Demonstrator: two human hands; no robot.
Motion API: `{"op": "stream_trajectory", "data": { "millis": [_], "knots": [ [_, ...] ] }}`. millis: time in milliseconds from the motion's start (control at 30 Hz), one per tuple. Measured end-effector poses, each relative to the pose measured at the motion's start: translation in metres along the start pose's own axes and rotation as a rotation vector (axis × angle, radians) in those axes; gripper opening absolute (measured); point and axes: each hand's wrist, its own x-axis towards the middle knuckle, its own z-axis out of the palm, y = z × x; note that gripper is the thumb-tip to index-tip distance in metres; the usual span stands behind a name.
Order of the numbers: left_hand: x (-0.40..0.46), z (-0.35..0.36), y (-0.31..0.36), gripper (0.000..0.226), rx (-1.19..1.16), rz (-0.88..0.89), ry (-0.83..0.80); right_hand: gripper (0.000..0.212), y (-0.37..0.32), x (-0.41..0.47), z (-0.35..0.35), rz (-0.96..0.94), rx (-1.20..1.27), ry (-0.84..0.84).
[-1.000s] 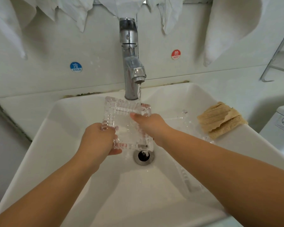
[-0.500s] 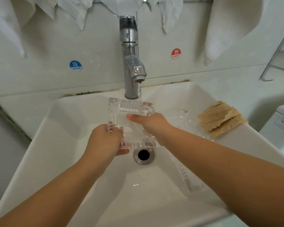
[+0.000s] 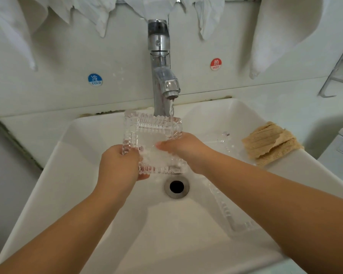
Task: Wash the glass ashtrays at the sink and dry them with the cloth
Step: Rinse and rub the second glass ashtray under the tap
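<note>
Head view: square cut-glass ashtray held over the white sink, just above and behind the drain, directly below the spout of the chrome faucet. Tilted, far edge raised toward the faucet, near edge dropped toward the drain, hollow face turned up and toward the camera. Roughly square, so no clear long axis; ribbed rims running along all four sides. Thin water stream falling from the spout onto the ashtray's far right corner.

Left hand clamped on the ashtray's near left corner, fingers curled under and round the rim. Right hand laid across the ashtray's right side, fingers reaching flat into the hollow and touching the glass; whether the thumb hooks the rim, cannot tell.

Second glass ashtray lying in the basin to the right of the drain, largely hidden under the right forearm, only ribbed edges showing. Tan ribbed cloth folded on the sink's right rim, well apart from the held ashtray.

On the wall behind the faucet: blue COLD sticker to its left, red HOT sticker to its right. White towels hanging above, along the top edge.
</note>
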Motion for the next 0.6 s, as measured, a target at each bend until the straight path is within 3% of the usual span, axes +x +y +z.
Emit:
{"op": "stream_trajectory", "data": {
  "millis": [167,267,367,467,533,600],
  "knots": [
    [-0.007,0.005,0.0,0.02,0.064,0.053,-0.047,0.05,0.002,-0.003,-0.001,-0.023,-0.136,0.139],
    [-0.004,0.006,-0.001,0.021,0.05,0.024,-0.033,0.035,0.002,-0.001,0.0,-0.062,-0.12,0.154],
    [0.002,0.002,-0.005,0.016,-0.006,-0.028,0.01,0.03,-0.002,-0.003,-0.005,-0.023,-0.118,0.07],
    [0.005,-0.001,-0.005,0.017,-0.011,-0.021,0.036,0.009,-0.001,-0.001,-0.006,-0.076,-0.054,-0.08],
    [0.004,-0.002,-0.003,0.021,-0.013,-0.006,0.03,0.018,0.002,0.0,-0.003,-0.102,-0.019,-0.128],
    [0.001,0.0,-0.001,0.023,-0.002,0.02,0.019,0.033,0.004,0.002,-0.002,-0.114,-0.008,-0.072]
  ]
}}
